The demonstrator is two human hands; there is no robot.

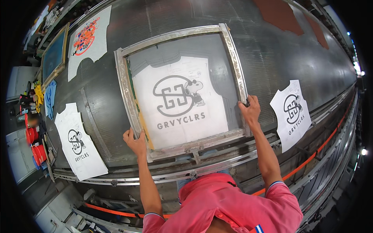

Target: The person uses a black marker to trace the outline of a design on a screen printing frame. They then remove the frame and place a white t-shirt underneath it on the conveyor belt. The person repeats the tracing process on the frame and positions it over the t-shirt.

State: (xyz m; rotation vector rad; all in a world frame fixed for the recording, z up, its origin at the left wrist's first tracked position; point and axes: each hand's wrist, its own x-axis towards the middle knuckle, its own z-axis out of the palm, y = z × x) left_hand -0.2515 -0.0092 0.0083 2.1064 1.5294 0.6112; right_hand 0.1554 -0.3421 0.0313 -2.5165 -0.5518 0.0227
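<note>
My left hand (136, 142) is closed on the lower left side of a screen-printing frame (171, 39), thumb against the rail. Higher up, on the right rail, my right hand (250, 109) grips the same frame. The frame lies slightly tilted to the left over the dark table (186, 15). Through its see-through mesh shows a white shirt-shaped panel (211, 106) with a grey round emblem, a cartoon dog and lettering. Faint outline marks surround the panel. Whether the frame rests fully on the table, I cannot tell.
Similar printed panels lie at left (89, 161) and right (287, 136). Farther left are a panel with orange print (99, 39) and a blue-meshed frame (53, 56). Brown pieces (278, 17) lie at the far right. A metal rail (229, 165) follows the near edge; red containers (38, 153) stand left.
</note>
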